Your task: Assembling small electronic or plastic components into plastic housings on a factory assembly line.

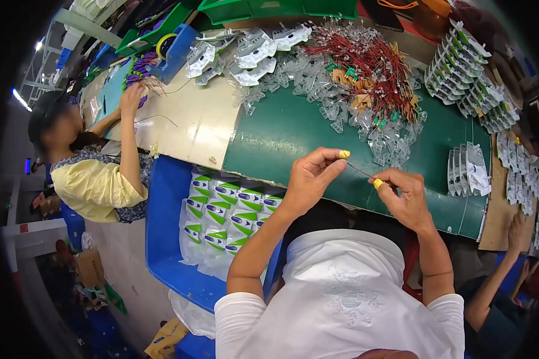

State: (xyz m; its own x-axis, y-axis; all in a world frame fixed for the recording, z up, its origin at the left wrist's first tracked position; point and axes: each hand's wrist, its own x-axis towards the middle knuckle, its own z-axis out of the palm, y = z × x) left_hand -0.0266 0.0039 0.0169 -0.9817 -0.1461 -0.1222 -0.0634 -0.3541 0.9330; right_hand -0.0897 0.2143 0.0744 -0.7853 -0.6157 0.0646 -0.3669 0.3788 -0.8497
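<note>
A thin dark red wire (pixel 359 170) stretches between my two hands above the near edge of the green mat. My left hand (pixel 311 179) pinches its left end, with a yellow covering on one fingertip. At the other end, my right hand (pixel 406 194) is closed on the wire, also with yellow on a fingertip. What sits at the wire's ends is too small to make out. Beyond the hands lies a heap of red wires (pixel 377 66) mixed with small green and orange pieces. Clear plastic parts (pixel 392 143) spread around that heap.
Stacked white-and-green plastic shells (pixel 461 66) stand at the right, and a short row of pale shells (pixel 468 170) sits nearer. White shells (pixel 254 51) lie at the back. A blue bin (pixel 164 239) holds bagged green-and-white items. A co-worker (pixel 99 185) works at the left; another person's arm (pixel 500 272) shows right.
</note>
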